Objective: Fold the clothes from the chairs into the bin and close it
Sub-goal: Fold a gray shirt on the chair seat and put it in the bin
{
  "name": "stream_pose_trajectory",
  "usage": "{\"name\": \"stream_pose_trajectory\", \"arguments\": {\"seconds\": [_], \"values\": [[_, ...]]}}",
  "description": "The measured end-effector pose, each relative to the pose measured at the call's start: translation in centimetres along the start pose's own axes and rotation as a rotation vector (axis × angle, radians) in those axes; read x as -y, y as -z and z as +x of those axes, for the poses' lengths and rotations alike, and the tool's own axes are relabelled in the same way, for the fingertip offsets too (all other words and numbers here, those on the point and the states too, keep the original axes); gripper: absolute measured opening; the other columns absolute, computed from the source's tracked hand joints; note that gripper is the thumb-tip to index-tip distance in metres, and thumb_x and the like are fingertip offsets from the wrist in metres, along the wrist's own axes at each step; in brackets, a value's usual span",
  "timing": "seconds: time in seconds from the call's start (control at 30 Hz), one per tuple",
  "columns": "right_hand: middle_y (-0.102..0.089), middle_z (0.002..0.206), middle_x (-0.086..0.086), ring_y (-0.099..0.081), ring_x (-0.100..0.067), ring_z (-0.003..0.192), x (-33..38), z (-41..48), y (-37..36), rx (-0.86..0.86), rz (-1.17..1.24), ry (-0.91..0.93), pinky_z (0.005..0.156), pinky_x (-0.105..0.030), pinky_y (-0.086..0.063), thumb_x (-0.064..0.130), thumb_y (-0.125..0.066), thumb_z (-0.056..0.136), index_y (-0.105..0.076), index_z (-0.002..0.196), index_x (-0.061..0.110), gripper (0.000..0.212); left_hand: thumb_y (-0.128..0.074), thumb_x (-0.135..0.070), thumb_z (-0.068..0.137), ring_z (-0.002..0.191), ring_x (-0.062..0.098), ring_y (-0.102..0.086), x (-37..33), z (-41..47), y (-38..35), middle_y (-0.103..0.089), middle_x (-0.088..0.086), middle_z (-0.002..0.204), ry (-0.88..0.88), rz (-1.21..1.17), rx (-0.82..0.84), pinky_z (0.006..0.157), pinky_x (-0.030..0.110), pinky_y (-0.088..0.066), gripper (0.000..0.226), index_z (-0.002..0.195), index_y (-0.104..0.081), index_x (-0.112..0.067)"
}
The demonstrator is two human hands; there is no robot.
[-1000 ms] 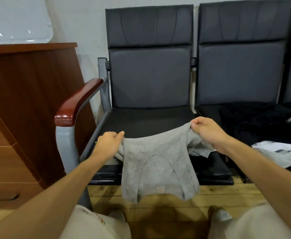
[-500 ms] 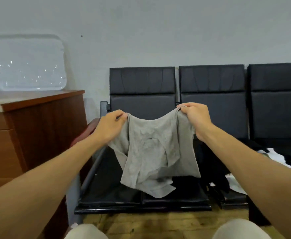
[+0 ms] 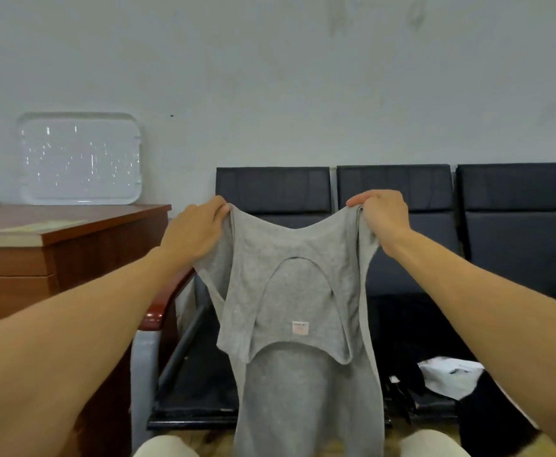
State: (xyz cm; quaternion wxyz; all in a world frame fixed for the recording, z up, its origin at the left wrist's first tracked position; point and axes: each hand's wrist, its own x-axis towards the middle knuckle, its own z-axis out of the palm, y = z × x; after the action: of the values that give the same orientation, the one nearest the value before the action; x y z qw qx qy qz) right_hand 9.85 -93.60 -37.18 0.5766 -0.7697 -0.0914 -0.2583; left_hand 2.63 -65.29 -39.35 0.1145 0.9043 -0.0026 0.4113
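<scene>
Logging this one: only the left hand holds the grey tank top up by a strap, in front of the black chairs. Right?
No. The head view shows both hands holding it: the left hand grips one strap and the right hand the other, with the grey tank top hanging in front of the black chairs.

Bare left forearm [image 3: 82, 328], bare right forearm [image 3: 487, 301], pale cream trousers [image 3: 434, 447] over both knees
</scene>
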Motion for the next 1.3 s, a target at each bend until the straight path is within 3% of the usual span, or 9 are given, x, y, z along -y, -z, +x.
{"name": "stream_pose_trajectory", "arguments": {"seconds": [0.13,0.23,0.4,0.57,0.7,0.83,0.93,1.13,1.3], "values": [[-0.071,0.101,-0.007,-0.064,-0.03,0.093,-2.8,-0.8,-0.4,0.108,-0.223,0.007,0.073,-0.036,-0.05,0.021,-0.053,0.088,-0.073,0.096,0.011,0.023,-0.031,-0.033,0.105,0.075,0.022,-0.051,1.2,-0.9,-1.3,-0.058,0.006,0.085,0.034,0.064,0.095,0.067,0.034,-0.038,0.028,0.102,-0.053,-0.015],[-0.069,0.091,0.006,-0.063,-0.017,0.081,-3.9,-1.2,-0.7,0.146,-0.422,0.113,0.061,-0.028,-0.046,0.024,-0.058,0.088,-0.069,0.086,0.028,0.012,-0.036,-0.019,0.104,0.081,0.027,-0.055,2.2,-0.8,-2.0,-0.063,0.013,0.094,0.043,0.082,0.248,0.07,0.035,-0.038,0.019,0.091,-0.048,-0.013],[-0.068,0.106,0.004,-0.059,-0.017,0.092,-5.3,-1.0,-1.4,0.032,-0.264,0.038,0.067,-0.03,-0.046,0.014,-0.054,0.09,-0.071,0.101,0.029,0.026,-0.034,-0.01,0.103,0.089,0.029,-0.056,3.0,-1.6,-2.1,-0.061,0.015,0.101,0.073,-0.037,0.35,0.076,0.034,-0.039,0.017,0.093,-0.047,-0.015],[-0.068,0.105,0.0,-0.056,-0.018,0.087,-7.5,-1.2,-2.5,-0.033,-0.333,0.004,0.068,-0.029,-0.043,0.021,-0.055,0.093,-0.071,0.106,0.023,0.02,-0.036,-0.012,0.1,0.1,0.032,-0.056,2.4,-1.7,-2.5,-0.061,0.02,0.113,0.437,-0.267,0.519,0.083,0.034,-0.039,0.027,0.106,-0.058,0.001],[-0.067,0.098,0.0,-0.058,-0.019,0.086,-9.6,-1.7,-4.0,-0.012,-0.367,-0.002,0.069,-0.031,-0.045,0.022,-0.057,0.094,-0.069,0.102,0.023,0.015,-0.06,-0.045,0.087,0.095,0.03,-0.068,3.1,-3.4,-3.2,-0.073,0.014,0.099,0.753,-0.683,0.796,0.091,0.039,-0.051,0.039,0.1,-0.072,-0.01],[-0.067,0.095,0.0,-0.057,-0.017,0.079,-12.6,-1.7,-6.0,0.0,-0.401,-0.02,0.066,-0.03,-0.045,0.02,-0.057,0.095,-0.067,0.096,0.023,0.011,-0.05,-0.038,0.099,0.089,0.014,-0.056,4.5,-4.0,-7.4,-0.061,0.0,0.099,0.614,-0.43,0.566,0.084,0.029,-0.04,0.033,0.106,-0.065,-0.009],[-0.066,0.095,-0.002,-0.057,-0.019,0.079,-14.5,-0.8,-7.8,0.016,-0.461,-0.006,0.065,-0.032,-0.044,0.02,-0.055,0.096,-0.065,0.096,0.021,0.01,-0.047,-0.031,0.1,0.095,0.018,-0.055,6.4,-3.8,-10.6,-0.061,0.005,0.106,0.546,-0.364,0.456,0.081,0.029,-0.038,0.031,0.103,-0.063,-0.005],[-0.056,0.105,-0.005,-0.054,-0.024,0.084,-19.7,2.1,-11.9,0.138,-0.668,-0.042,0.069,-0.037,-0.045,0.009,-0.052,0.095,-0.06,0.098,0.017,0.011,-0.042,-0.025,0.101,0.084,0.023,-0.055,10.3,-2.7,-16.6,-0.059,0.005,0.087,0.362,-0.161,0.547,0.074,0.034,-0.039,0.022,0.086,-0.051,-0.013],[-0.058,0.106,-0.005,-0.058,-0.027,0.089,-26.7,3.8,-16.0,0.185,-0.67,-0.041,0.07,-0.037,-0.044,0.018,-0.051,0.098,-0.061,0.096,0.017,0.01,-0.051,-0.02,0.1,0.093,0.018,-0.052,12.9,-2.1,-23.4,-0.058,0.003,0.097,0.52,-0.344,0.437,0.079,0.03,-0.039,0.017,0.103,-0.06,-0.005]]}}
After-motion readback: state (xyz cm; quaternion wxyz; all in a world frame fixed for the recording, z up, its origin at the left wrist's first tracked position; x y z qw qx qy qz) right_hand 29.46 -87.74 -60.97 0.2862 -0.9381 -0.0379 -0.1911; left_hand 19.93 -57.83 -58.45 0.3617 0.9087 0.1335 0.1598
